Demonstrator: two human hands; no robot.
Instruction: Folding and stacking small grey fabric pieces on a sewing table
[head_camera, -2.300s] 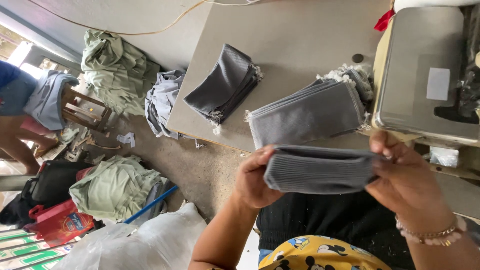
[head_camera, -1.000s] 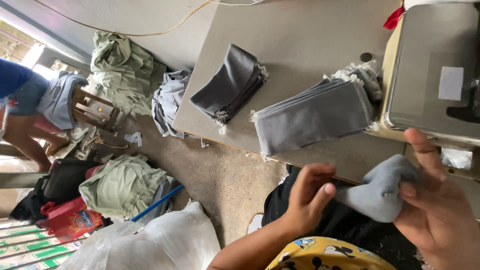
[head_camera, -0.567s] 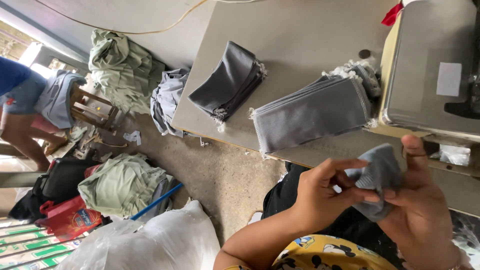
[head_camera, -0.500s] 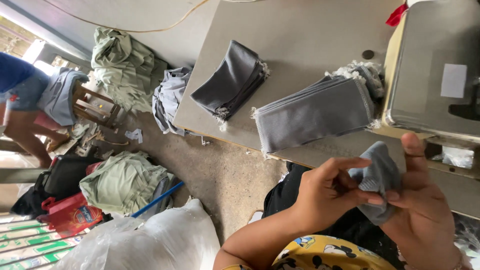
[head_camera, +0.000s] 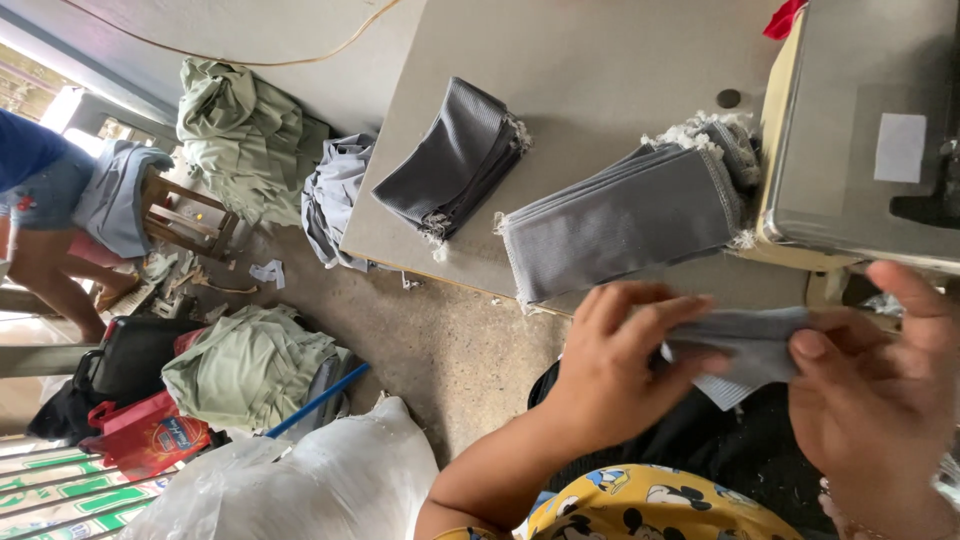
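Observation:
Both my hands hold one grey ribbed fabric piece in front of my lap. My left hand pinches its left end and my right hand pinches its right end, spreading it flat. Just beyond it, on the grey table, lies a stack of the same grey pieces with frayed white edges. A darker grey folded bundle lies further left on the table.
A sewing machine stands at the table's right. On the floor lie green cloth heaps, a white sack, a red bag and a blue stick. Another person stands at far left by a wooden stool.
The grey piece was stretched flat, then bunched up near my right hand; now my hands have drawn it out flat again between them.

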